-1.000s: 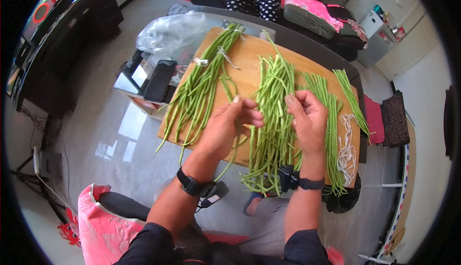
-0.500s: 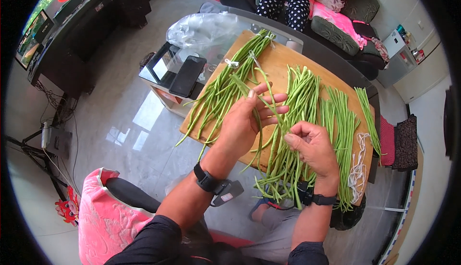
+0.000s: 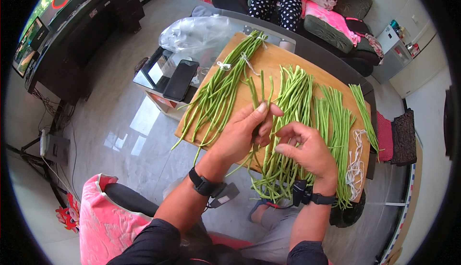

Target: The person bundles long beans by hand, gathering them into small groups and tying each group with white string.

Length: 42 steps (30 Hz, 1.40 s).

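My left hand (image 3: pixel 240 133) grips a few long beans (image 3: pixel 261 97) near the wooden board's (image 3: pixel 283 61) middle, my right hand (image 3: pixel 307 149) open beside; I should level their ends before bunching.

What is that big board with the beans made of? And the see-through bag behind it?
The board looks like wood: pale tan, matte, with a plain flat face and a cut edge. The bag looks like thin plastic: clear, shiny and crinkled, with light glinting off its folds. The beans lying on the board are fresh plants, green and smooth.
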Motion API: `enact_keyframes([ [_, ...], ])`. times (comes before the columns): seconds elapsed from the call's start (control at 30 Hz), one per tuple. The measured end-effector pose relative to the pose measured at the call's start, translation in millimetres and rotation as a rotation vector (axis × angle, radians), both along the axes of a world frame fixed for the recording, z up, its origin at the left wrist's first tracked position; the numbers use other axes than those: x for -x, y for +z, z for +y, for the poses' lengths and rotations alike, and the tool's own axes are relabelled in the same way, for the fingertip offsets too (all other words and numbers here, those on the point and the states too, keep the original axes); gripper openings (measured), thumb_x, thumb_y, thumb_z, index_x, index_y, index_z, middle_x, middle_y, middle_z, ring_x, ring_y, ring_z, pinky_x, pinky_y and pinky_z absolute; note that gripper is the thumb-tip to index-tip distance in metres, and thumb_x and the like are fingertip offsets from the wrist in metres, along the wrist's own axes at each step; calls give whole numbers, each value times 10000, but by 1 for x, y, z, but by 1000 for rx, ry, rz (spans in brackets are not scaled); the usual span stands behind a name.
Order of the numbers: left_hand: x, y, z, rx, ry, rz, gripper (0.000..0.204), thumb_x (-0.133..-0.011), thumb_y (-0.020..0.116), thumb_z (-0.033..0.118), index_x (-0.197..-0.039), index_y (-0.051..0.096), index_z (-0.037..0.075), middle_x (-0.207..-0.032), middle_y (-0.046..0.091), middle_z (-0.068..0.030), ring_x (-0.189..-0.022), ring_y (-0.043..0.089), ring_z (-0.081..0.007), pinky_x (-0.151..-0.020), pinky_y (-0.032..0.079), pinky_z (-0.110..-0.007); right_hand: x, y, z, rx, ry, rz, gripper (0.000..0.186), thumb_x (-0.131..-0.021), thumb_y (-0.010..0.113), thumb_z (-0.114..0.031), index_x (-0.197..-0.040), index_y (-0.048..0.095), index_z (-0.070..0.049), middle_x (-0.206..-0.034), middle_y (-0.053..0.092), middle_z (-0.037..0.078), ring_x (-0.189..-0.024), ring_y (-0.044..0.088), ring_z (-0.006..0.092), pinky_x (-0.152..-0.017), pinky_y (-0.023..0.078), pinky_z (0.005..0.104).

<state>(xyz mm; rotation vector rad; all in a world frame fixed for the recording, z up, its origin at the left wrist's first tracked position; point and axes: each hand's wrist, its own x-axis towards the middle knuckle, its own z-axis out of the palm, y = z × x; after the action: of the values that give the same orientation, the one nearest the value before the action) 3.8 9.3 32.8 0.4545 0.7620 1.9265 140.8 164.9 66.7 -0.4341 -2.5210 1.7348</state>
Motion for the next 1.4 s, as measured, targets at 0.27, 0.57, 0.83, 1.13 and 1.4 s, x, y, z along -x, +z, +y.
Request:
enact_keyframes([
  [0.27, -3, 0, -2, 42, -258, 14, 381, -1131, 423, 356, -1157, 617, 29, -677, 418, 35, -532, 354, -82, -504, 302, -244, 3, 11, -7, 362, -236, 229, 308, -989, 725, -334, -1066, 670, -41, -836, 622, -56, -619, 452, -2, -537, 349, 169],
  [0.57, -15, 6, -1, 190, -371, 142, 431, -1120, 434, 405, -1153, 632, 23, -654, 455, 25, -535, 400, -82, -505, 332, -237, 5, 0, -1, 400, -251, 273, 210, -997, 718, -221, -887, 673, -48, -702, 613, -40, -569, 437, -3, -518, 334, 183],
  [0.83, -14, 7, -3, 219, -405, 251, 491, -1120, 414, 419, -1170, 657, -4, -658, 513, 4, -525, 461, -85, -503, 368, -225, 8, 5, -7, 386, -324, 263, 183, -987, 728, -169, -903, 672, -17, -666, 568, -49, -534, 463, 11, -482, 353, 191],
  [1.13, -15, 1, -1, 175, -399, 233, 494, -1119, 416, 421, -1160, 659, -7, -684, 550, -23, -527, 495, -108, -507, 399, -247, 7, 1, -5, 455, -244, 244, 171, -1000, 700, -160, -958, 657, 0, -688, 609, -14, -511, 523, 45, -471, 375, 202],
  [1.4, -10, 5, -6, 309, -522, 359, 427, -1113, 461, 405, -1051, 657, 31, -667, 478, 24, -538, 407, -70, -486, 307, -233, 6, 5, -8, 513, -153, 120, 212, -991, 722, -179, -914, 664, 9, -703, 654, 25, -552, 613, 81, -507, 466, 225],
])
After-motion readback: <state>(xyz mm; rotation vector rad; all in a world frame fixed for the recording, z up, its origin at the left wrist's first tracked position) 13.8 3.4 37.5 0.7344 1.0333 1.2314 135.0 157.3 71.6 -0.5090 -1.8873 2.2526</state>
